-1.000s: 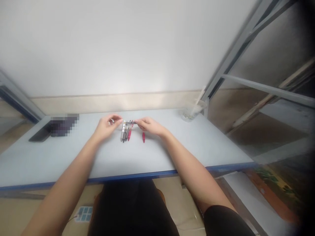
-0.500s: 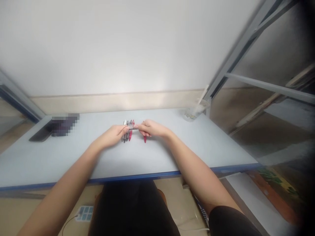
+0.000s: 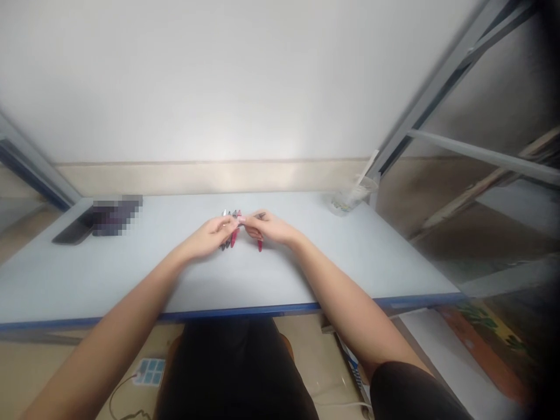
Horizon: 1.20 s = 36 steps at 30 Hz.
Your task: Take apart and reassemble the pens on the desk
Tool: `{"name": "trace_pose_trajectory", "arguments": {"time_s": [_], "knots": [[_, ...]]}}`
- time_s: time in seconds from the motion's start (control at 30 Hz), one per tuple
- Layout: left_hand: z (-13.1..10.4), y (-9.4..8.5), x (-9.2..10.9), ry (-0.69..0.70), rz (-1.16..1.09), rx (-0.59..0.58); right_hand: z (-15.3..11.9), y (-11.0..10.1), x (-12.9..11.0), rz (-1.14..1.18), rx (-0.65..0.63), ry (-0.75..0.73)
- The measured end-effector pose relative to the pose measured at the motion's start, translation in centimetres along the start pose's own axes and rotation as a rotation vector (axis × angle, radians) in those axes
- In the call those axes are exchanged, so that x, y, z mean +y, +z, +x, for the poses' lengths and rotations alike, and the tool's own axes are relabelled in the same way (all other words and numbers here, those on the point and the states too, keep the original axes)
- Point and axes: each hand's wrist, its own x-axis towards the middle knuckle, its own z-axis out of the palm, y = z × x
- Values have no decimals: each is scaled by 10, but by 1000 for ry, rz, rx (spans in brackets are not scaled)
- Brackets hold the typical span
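My left hand [image 3: 214,236] and my right hand [image 3: 269,226] meet over the table, thumbs and fingertips pinched together. Between them is a slim dark pen [image 3: 261,216]; most of it is covered by my fingers, and a short part shows at my right hand. Partly beneath my left hand lies a row of several pens, dark ones [image 3: 228,244] and a red pen [image 3: 235,238], side by side and pointing toward me. Another red pen [image 3: 260,246] pokes out from under my right hand, its upper part hidden.
On the left of the pale table [image 3: 262,280] lies a dark phone-like slab [image 3: 72,229] beside a blurred-out dark object [image 3: 116,217]. A clear plastic cup [image 3: 350,199] with a white stick leans at the back right. Below, a power strip [image 3: 150,372] rests on the floor.
My hands have come closer together, with the left fingertips moving right to meet the right ones. Less of the pen between them shows now. The view has shifted slightly.
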Motion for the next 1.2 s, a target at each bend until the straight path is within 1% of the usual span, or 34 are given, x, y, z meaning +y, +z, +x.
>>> {"name": "trace_pose_trajectory", "arguments": {"time_s": [0.07, 0.13, 0.17, 0.23, 0.3, 0.37, 0.43, 0.5, 0.6, 0.63, 0.67, 0.7, 0.73, 0.8, 0.87, 0.9, 0.93, 1.0, 1.03, 1.13, 1.2], "knots": [[-1, 4, 0, 14, 76, 66, 2, 4, 2, 37, 85, 69], [-1, 8, 0, 39, 230, 160, 4, 5, 2, 59, 178, 135], [-1, 11, -1, 54, 316, 207, 5, 6, 2, 70, 202, 164], [1, 16, -1, 51, 446, 268, 5, 6, 0, 83, 209, 215], [3, 20, 0, 7, 463, 260, 4, 6, -3, 67, 192, 241], [4, 23, 2, -18, 370, 202, 2, 6, -7, 15, 177, 216], [3, 23, 5, -5, 197, 126, -1, 4, -12, -35, 134, 162], [0, 24, 9, -26, -50, -4, -5, -2, -20, -68, 24, 116], [-5, 29, 14, -132, -463, -249, -13, -17, -34, -123, -210, 50], [-6, 30, 15, -158, -555, -304, -16, -23, -37, -136, -278, 28], [-6, 31, 15, -175, -604, -331, -18, -28, -40, -134, -312, 10], [-6, 31, 14, -187, -607, -333, -20, -32, -40, -127, -318, 1], [-6, 30, 13, -194, -569, -313, -21, -35, -40, -124, -304, 4], [-4, 25, 9, -176, -393, -196, -21, -38, -34, -141, -213, 42], [-2, 20, 5, -108, -156, -37, -19, -37, -26, -195, -101, 84], [-2, 17, 3, -70, -50, 22, -18, -35, -23, -218, -56, 84], [-2, 15, 2, -41, 36, 57, -16, -34, -20, -232, -18, 66], [-3, 11, 1, -22, 149, 81, -14, -31, -16, -246, 16, 24], [-3, 9, 1, -29, 185, 88, -13, -30, -15, -246, 17, 32], [-4, 7, 3, -58, 241, 78, -12, -27, -13, -287, 5, 133], [-3, 6, 2, -65, 245, 44, -11, -26, -11, -334, 9, 115]]}}
